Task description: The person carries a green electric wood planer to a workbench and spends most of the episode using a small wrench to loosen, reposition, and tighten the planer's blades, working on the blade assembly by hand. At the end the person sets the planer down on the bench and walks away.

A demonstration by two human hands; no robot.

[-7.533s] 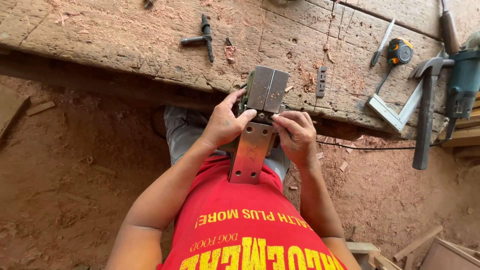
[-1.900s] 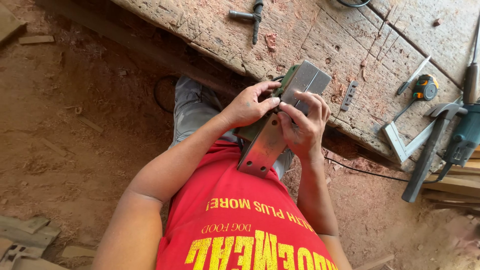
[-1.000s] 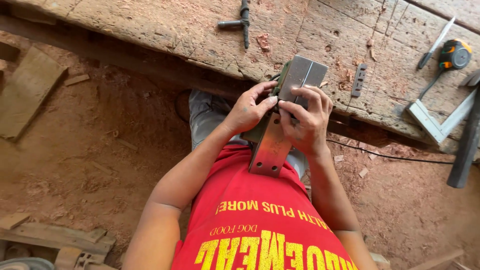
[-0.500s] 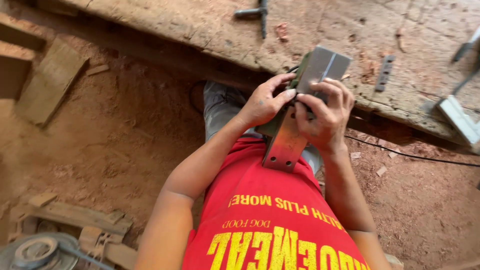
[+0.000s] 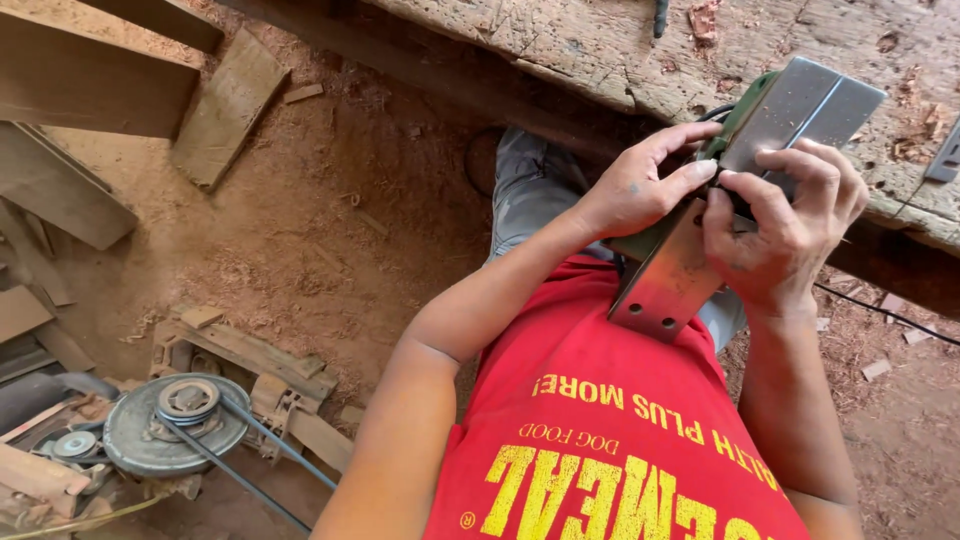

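I hold an upturned electric hand planer (image 5: 720,200) with a green body and a flat grey metal sole against my chest. My left hand (image 5: 635,185) grips its left side, fingers reaching across to the gap in the sole. My right hand (image 5: 785,225) wraps over the right side, fingertips at the same gap between the two sole plates. The planer's lower plate points down toward my red shirt. Whatever my fingertips touch in the gap is hidden.
A rough wooden workbench (image 5: 640,55) runs across the top. A black cord (image 5: 890,315) trails right over the sawdust floor. Planks (image 5: 225,120) lie upper left. A pulley wheel with belt (image 5: 170,430) sits lower left.
My view has swung left and closer; the bench tools at right have left the frame and the pulley came into view. Both hands stay on the planer.
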